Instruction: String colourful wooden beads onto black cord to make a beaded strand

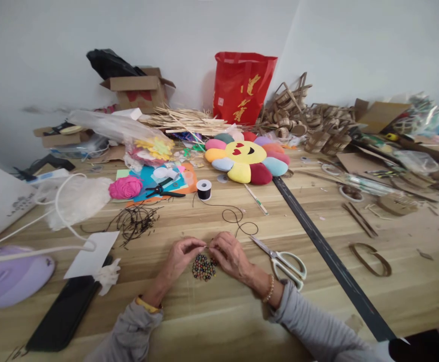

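Smiling flower cushion, red bag, pink yarn, cardboard box

Beads showing mixed dark, red, green and tan. Flower cushion showing yellow face, red heart eyes, multicoloured petals. Bag showing red with gold characters. Yarn ball showing hot pink. Sleeves showing grey. Tabletop showing light-brown wood grain. Scissors handles showing off-white.

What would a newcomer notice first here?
Probably the flower-shaped cushion with the heart-eyed face, mid-table, and the tall red bag standing behind it. Next, nearer the person, a small heap of multicolored beads just below the two hands.
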`<state>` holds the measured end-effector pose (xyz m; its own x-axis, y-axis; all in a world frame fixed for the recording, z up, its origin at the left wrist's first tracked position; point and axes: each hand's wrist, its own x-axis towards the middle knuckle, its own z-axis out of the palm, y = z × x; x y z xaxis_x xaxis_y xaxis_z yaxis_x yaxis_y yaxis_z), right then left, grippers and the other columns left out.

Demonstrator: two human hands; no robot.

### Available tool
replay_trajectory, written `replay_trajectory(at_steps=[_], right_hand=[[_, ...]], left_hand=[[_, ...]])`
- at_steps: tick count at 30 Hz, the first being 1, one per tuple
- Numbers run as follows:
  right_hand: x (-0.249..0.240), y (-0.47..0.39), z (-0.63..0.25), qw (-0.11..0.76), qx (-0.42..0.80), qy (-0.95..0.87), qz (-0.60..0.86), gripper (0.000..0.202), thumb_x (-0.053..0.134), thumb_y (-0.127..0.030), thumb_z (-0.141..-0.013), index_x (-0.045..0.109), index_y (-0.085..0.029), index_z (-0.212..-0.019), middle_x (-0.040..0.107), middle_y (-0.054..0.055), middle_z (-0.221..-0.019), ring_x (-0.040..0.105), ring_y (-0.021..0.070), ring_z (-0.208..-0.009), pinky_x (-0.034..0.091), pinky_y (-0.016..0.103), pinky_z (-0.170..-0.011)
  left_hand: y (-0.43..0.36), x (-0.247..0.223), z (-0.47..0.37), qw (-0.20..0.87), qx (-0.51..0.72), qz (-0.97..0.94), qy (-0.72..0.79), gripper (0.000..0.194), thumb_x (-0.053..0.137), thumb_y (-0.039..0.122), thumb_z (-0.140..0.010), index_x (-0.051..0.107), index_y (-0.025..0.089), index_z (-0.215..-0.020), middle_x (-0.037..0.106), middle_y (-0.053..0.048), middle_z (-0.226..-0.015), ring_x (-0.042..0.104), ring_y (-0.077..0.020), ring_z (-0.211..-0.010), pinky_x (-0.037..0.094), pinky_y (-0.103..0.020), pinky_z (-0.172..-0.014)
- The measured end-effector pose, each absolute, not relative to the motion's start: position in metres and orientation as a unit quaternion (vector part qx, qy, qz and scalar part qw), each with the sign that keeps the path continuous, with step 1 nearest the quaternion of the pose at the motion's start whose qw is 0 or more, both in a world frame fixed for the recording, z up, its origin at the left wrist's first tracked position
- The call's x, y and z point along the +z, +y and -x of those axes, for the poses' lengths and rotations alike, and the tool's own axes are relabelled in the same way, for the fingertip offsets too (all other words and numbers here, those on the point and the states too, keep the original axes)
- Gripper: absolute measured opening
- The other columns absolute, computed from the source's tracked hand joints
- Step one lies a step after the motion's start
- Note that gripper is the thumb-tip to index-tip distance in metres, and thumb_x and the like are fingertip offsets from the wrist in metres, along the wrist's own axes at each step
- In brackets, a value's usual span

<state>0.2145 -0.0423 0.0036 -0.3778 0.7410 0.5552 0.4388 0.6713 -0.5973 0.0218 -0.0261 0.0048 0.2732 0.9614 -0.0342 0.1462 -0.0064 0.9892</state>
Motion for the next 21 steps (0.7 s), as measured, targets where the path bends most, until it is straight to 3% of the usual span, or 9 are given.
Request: replay_trajectory(at_steps=[12, 21], right_hand=[[0.003, -0.045, -0.218, 0.428, 0.168, -0.821, 0.338, 0.009, 0.051, -0.023, -0.095, 0.06, -0.019, -0.095, 0.061, 0.005, -0.079, 0.054, 0.0177, -0.074, 0.046, 0.031, -0.069], [0.007, -0.045, -0.22, 0.416, 0.187, -0.827, 0.329, 0.009, 0.049, -0.02, -0.095, 0.058, -0.019, -0.095, 0.061, 0.007, -0.085, 0.055, 0.0181, -0.079, 0.047, 0.031, -0.071]], left_hand=[[-0.028, 0.009, -0.03, 0.589, 0.393, -0.544, 0.45, 0.019, 0.078, 0.029, -0.062, 0.069, 0.013, -0.066, 0.07, -0.004, -0.064, 0.063, -0.0161, -0.061, 0.05, -0.026, -0.063], [-0.03, 0.018, -0.033, 0.551, 0.376, -0.599, 0.442, 0.017, 0.069, 0.029, -0.069, 0.066, 0.014, -0.062, 0.066, -0.002, -0.061, 0.057, -0.0152, -0.061, 0.046, -0.025, -0.063]])
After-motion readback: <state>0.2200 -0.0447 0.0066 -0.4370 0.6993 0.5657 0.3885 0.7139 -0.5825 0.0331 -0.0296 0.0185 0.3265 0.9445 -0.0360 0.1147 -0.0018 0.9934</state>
